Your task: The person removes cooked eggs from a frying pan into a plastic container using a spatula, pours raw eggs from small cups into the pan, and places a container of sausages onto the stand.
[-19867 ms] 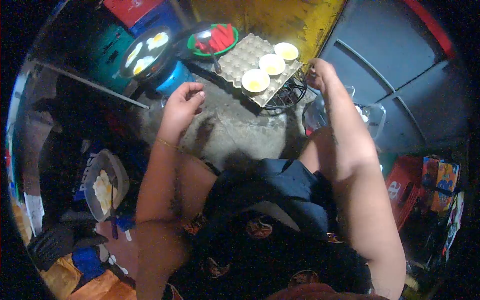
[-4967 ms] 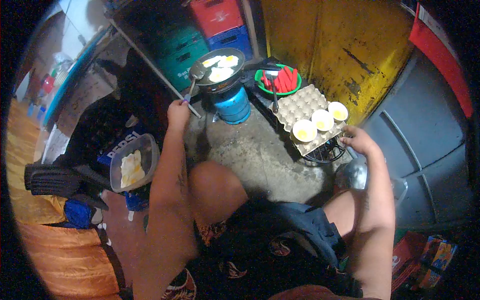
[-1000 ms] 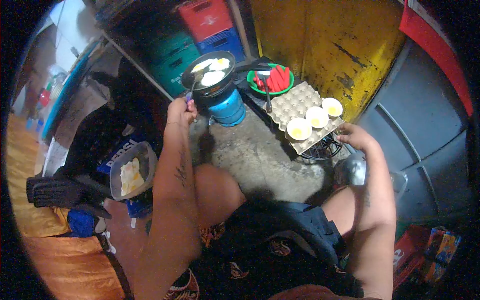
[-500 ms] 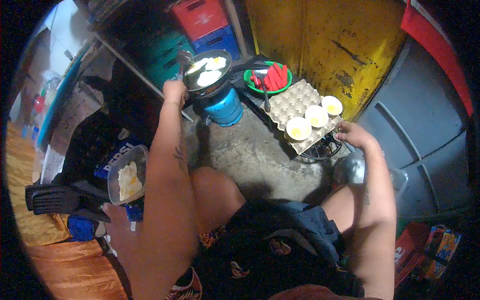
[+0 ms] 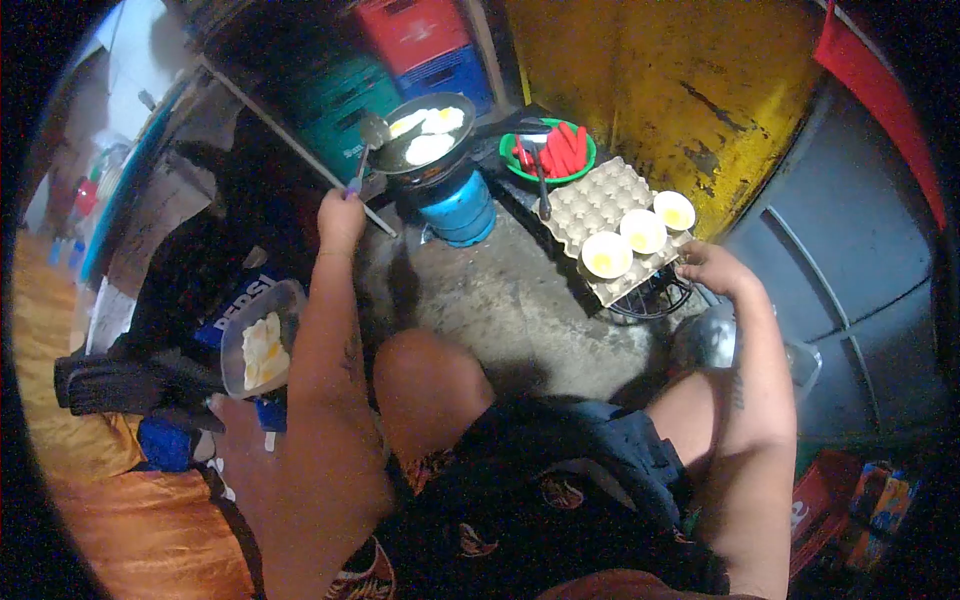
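Observation:
My left hand [image 5: 341,222] is closed round the handle of a spatula [image 5: 374,130], whose blade is at the left rim of a frying pan [image 5: 462,148]. Several eggs [image 5: 430,149] with white and yellow showing lie in the pan, which sits on a burner over a blue gas canister [image 5: 458,210]. At the right, my right hand [image 5: 716,268] has its fingers curled at the near right edge of a cardboard egg tray [image 5: 590,205]. On that tray stand three white bowls [image 5: 607,256] with raw egg in them.
A green bowl [image 5: 592,165] of red sausages [image 5: 568,150] stands behind the tray. Under the tray is a black burner grate [image 5: 650,300]. To my left are a plastic container [image 5: 232,350] with cooked eggs and a black slotted turner [image 5: 110,385]. Crates [image 5: 345,115] stack behind the pan.
My left hand has drawn back toward me with the spatula, its blade staying near the pan's left rim. My right hand stays at the tray's edge. The view has shifted slightly.

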`<state>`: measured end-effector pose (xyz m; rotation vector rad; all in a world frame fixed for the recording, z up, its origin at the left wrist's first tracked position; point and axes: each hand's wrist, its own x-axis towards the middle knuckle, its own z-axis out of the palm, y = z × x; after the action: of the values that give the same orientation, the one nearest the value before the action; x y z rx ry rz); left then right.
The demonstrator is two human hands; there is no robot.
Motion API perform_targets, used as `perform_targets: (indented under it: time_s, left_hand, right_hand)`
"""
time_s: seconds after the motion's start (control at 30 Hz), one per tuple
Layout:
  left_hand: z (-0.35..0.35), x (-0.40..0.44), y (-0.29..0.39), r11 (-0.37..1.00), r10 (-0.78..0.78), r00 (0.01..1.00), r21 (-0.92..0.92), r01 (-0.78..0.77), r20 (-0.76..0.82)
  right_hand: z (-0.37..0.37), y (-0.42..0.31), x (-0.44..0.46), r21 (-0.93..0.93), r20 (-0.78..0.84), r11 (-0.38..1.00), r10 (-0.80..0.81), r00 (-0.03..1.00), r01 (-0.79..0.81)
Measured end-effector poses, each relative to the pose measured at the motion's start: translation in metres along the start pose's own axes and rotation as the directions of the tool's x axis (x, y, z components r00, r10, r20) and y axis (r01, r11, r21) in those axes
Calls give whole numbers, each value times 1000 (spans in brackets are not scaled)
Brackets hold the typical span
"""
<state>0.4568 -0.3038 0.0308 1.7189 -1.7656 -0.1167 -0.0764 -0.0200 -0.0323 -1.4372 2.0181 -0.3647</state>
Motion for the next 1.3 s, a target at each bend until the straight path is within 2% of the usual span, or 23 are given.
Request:
perform_targets:
  time_s: [0.03,0.1,0.13,0.17,0.23,0.27,0.37,0.5,0.6,0.67,0.73,0.77,0.87,0.97,1.07,1.13,1.2,1.23,1.3]
  left_hand:
    - [3,-1,-11,1000,-15,1000,-1,15,21]
    - [17,-1,-30,978,-144,984,-138,158,108]
    - [9,-8,-16,952,-198,967,-204,229,159]
    - [1,-19,-2,853,-292,922,-366,371,254]
    - [3,-14,-1,518,-379,789,-596,614,483]
    - [5,-11,0,302,-373,708,-643,704,600]
    - [10,2,13,-17,-298,597,-629,777,745]
    - [8,-2,67,279,-311,728,-674,684,611]
    - [14,-2,95,487,-256,849,-697,527,463]
    - [47,22,69,802,-78,967,-561,206,245]
    - [24,5,101,926,-66,988,-360,114,143]
    - [20,-3,110,964,-53,998,-261,61,38]
    - [20,-10,112,988,101,983,-96,-117,-156]
    - [21,-23,107,996,82,989,-16,-85,-119]
    - [16,-35,98,996,85,995,-14,-86,-45]
    - [21,-49,97,999,-6,995,-46,1,-96]
    - [28,-49,86,996,-44,997,-77,40,-60]
    - [17,-54,88,997,-23,1000,-77,22,-17]
    - [13,-54,87,981,-69,997,-184,62,-32]
  right_hand:
    - [1,0,2,-12,-5,1000,-9,1000,9]
    - [1,-2,0,16,7,1000,-7,1000,7]
    - [0,-4,-2,31,11,1000,-3,1000,3]
    - [-1,-6,-3,24,1,1000,-14,1000,14]
    - [-1,-9,-7,13,-20,999,-31,999,31]
    - [-1,-10,-8,20,-17,999,-29,999,29]
    - [-3,-12,-10,45,-13,999,-27,1000,27]
    - [0,-1,-5,22,-28,999,-23,999,24]
    - [0,10,0,41,-32,999,-27,999,28]
    - [0,14,-2,62,-36,997,-39,999,41]
    - [-2,14,-5,65,-39,996,-62,997,65]
    - [-3,13,-7,59,-33,997,-49,998,51]
    - [-7,8,-12,46,-29,999,-23,999,25]
    - [-5,7,-20,47,-76,998,-32,997,35]
    - [-5,3,-27,53,-155,997,-49,987,57]
    - [1,1,-24,52,-191,994,-82,978,93]
    - [9,-17,-27,57,-273,988,-122,954,142]
    - [14,-14,-18,80,-234,988,-111,966,133]
    - [27,-27,-4,116,-181,981,-133,975,155]
